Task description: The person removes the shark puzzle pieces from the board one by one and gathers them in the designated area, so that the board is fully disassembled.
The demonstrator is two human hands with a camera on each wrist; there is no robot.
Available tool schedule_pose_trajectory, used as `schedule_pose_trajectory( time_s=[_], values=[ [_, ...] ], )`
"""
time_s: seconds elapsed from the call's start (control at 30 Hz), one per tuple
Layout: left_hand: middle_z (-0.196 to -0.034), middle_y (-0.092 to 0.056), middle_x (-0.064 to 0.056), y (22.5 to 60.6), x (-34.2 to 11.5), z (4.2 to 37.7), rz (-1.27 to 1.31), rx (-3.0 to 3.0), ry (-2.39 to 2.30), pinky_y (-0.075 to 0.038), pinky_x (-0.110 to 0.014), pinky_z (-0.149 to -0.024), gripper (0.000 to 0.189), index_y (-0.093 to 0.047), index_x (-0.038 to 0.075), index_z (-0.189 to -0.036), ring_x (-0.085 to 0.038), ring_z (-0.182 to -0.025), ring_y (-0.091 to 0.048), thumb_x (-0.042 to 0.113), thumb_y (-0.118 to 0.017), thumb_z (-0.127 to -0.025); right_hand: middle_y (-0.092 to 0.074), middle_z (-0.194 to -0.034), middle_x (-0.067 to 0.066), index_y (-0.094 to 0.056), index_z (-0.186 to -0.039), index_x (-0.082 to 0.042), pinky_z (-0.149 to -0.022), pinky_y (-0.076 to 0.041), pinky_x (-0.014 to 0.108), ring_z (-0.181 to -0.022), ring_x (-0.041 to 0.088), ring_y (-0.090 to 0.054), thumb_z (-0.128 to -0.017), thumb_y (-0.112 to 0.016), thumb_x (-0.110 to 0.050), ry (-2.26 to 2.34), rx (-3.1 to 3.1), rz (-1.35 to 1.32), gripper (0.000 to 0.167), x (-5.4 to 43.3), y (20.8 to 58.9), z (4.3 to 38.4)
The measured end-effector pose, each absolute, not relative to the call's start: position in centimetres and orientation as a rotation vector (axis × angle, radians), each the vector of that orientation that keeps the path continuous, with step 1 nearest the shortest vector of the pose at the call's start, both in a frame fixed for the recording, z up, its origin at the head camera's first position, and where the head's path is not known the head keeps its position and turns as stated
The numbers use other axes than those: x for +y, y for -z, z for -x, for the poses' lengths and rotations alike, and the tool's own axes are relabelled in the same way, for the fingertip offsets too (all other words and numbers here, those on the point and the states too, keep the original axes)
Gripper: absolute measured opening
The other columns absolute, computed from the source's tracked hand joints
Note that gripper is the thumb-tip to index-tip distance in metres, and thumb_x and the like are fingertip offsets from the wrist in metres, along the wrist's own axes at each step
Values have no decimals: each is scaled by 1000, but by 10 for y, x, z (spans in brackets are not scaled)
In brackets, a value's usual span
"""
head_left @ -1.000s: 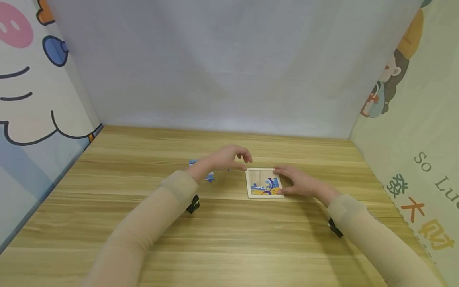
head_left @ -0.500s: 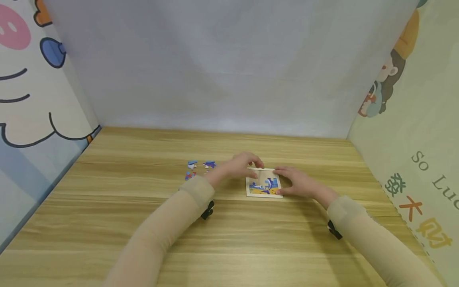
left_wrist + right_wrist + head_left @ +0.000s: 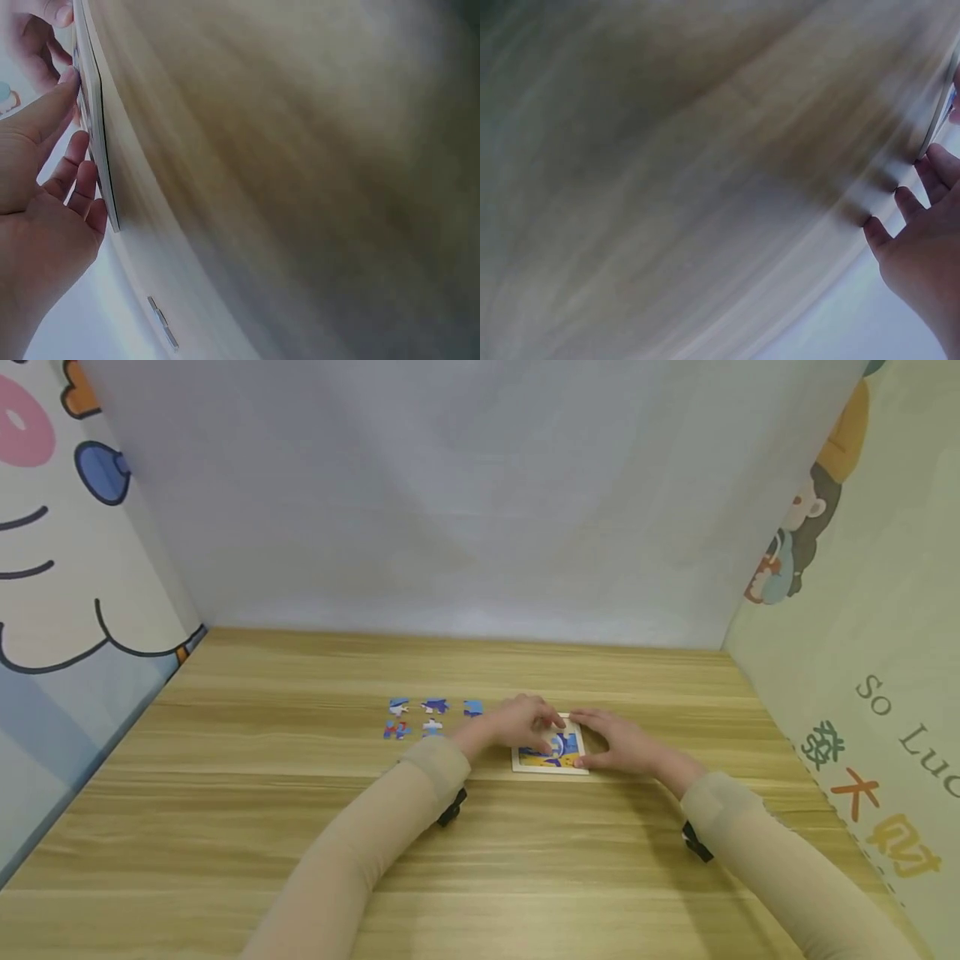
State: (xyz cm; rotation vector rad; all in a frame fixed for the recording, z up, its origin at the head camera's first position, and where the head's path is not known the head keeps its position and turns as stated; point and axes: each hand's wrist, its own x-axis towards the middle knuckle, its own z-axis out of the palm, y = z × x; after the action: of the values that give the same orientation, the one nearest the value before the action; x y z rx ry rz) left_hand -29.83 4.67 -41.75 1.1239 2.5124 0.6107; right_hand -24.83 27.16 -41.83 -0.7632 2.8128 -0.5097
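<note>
"Left hand (image 3: 517, 722) gripping anything?"
"Can't tell; it covers part of the frame (image 3: 551, 771) on the table (image 3: 555, 860)."
"Right hand (image 3: 626, 743)?"
"Spread, touching the frame's right side; right wrist view crops both."
"Pieces (image 3: 436, 706)?"
"Left of the frame; printed sides show only in head view."

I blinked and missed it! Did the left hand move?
Yes, rightward: the left hand went from the left edge of the puzzle frame to over it.

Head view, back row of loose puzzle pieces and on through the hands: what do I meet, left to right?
Blue-and-white piece, dark-blue piece, light-blue piece, left hand, right hand. The puzzle frame is left out, as it overlaps both hands.
</note>
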Motion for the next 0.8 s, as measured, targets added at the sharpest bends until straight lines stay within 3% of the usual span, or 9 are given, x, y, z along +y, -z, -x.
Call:
schedule_pose_trajectory(
  time_s=[0.37, 0.63, 0.8],
  values=[
    [-131, -48, -1, 416, 49, 296, -1083, 2503, -546, -27, -41, -105, 40, -61, 26, -124, -20, -122, -38, 35, -68, -86, -37, -147, 17, -39, -143, -6, -107, -25, 58, -135, 40, -32, -83, -70, -41, 517, 2808, 764, 76, 273, 418, 250],
    [-114, -56, 6, 418, 51, 298, -1060, 2489, -654, -28, -42, -101, 35, -62, 25, -117, -16, -113, -44, 30, -72, -84, -37, -147, 17, -39, -143, -8, -107, -25, 58, -135, 40, -31, -83, -70, -43, 509, 2802, 749, 76, 272, 417, 249],
    [-102, -61, 7, 416, 52, 299, -1050, 2439, -780, -28, -44, -99, 29, -62, 21, -110, -12, -99, -52, 21, -73, -83, -36, -148, 17, -38, -144, -8, -107, -25, 58, -135, 41, -31, -83, -69, -44, 502, 2802, 737, 77, 273, 417, 249]
  ],
)
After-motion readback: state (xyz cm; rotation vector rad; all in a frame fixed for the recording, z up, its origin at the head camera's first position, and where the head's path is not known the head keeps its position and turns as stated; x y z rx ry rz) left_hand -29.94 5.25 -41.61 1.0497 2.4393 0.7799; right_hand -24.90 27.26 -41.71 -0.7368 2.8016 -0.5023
